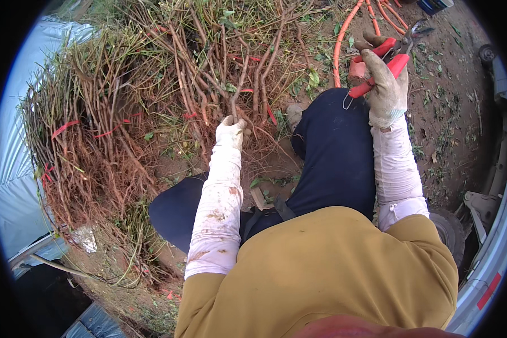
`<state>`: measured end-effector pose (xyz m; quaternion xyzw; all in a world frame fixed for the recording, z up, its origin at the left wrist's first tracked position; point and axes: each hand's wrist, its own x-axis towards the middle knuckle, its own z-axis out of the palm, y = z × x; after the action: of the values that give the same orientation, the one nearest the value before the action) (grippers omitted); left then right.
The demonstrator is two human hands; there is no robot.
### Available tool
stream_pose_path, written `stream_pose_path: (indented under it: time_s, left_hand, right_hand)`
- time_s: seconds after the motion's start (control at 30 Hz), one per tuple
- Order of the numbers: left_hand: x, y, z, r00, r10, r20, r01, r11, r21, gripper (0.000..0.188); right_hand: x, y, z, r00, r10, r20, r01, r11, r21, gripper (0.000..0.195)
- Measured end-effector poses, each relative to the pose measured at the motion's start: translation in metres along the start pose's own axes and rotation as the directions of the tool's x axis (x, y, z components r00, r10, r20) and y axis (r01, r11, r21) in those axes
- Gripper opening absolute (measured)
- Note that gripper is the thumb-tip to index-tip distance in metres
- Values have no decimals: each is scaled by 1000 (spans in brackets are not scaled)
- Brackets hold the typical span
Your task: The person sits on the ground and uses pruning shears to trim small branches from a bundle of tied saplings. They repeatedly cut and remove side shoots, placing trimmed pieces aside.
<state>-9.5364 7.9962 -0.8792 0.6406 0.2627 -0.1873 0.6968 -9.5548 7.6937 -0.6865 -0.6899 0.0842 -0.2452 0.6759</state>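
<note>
My left hand (231,132), in a dirty whitish glove, grips the lower stem of a bare-rooted woody sapling (238,91), just above its reddish roots. My right hand (384,86), gloved too, holds red-handled pruning shears (395,63) over the soil, beyond my right knee; their metal blades point up and to the right, and look parted. In front and to the left stand bundles of bare-rooted saplings (105,110), several tied with red ribbon (64,129). Fine roots hang beneath my left hand.
An orange hose (340,46) curves over the soil ahead. Silvery plastic sheeting (21,139) lies at the far left. A vehicle's side (488,270) with a wheel (449,232) stands close on the right. Cut leaves and twigs litter the ground.
</note>
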Motion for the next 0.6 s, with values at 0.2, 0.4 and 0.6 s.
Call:
stream_pose_path:
  time_s: [0.2,0.4,0.6]
  left_hand:
    - [-76,7,-20,975,18,222,-23,1000,20,25]
    - [-129,58,-15,823,455,340,-356,880,-315,31]
    - [-167,60,-38,802,491,340,-363,853,-374,30]
  right_hand:
    - [-38,-16,27,991,103,81,-112,988,105,40]
    - [-46,-24,50,955,207,214,-132,939,-318,47]
    - [-32,-66,94,933,174,315,55,795,-604,61]
